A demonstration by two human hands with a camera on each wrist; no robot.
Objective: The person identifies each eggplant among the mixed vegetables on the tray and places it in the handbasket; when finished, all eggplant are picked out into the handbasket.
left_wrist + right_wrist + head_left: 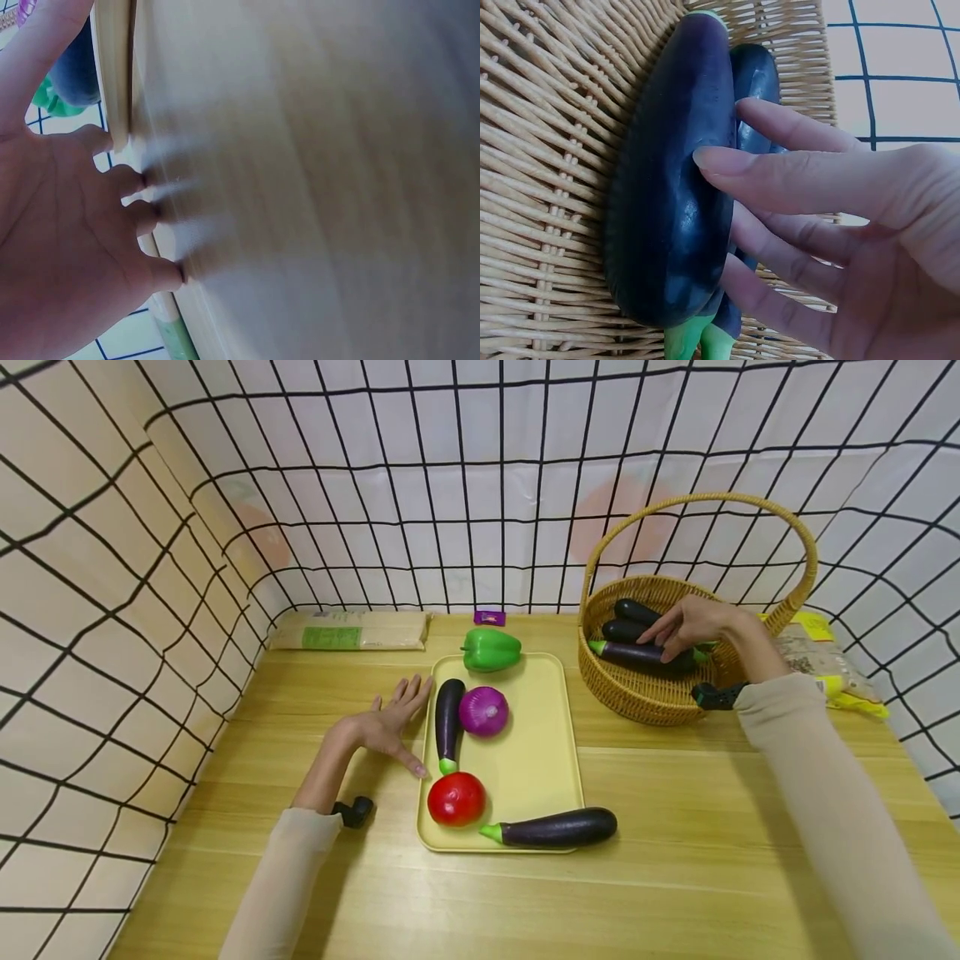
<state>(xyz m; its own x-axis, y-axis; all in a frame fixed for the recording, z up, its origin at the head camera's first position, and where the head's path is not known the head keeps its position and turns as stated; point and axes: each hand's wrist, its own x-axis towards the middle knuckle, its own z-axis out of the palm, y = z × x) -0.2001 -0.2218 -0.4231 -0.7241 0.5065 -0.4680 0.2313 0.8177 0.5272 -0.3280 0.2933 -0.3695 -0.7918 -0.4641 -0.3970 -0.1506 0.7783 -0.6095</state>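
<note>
My right hand is inside the wicker basket, over the front eggplant. Its thumb lies across that eggplant's face, and the fingers reach along its side, loosely bent and not closed round it. More dark eggplants lie behind. With fingers spread, my left hand rests beside the left edge of the yellow tray; its fingertips touch down near the rim. On the tray are an eggplant, a purple onion and a red tomato. Another eggplant lies across the front right corner.
A green bell pepper sits at the tray's back edge, with a small purple packet behind it. A long package lies at the back left. A yellow-edged bag is right of the basket, whose tall handle arches above.
</note>
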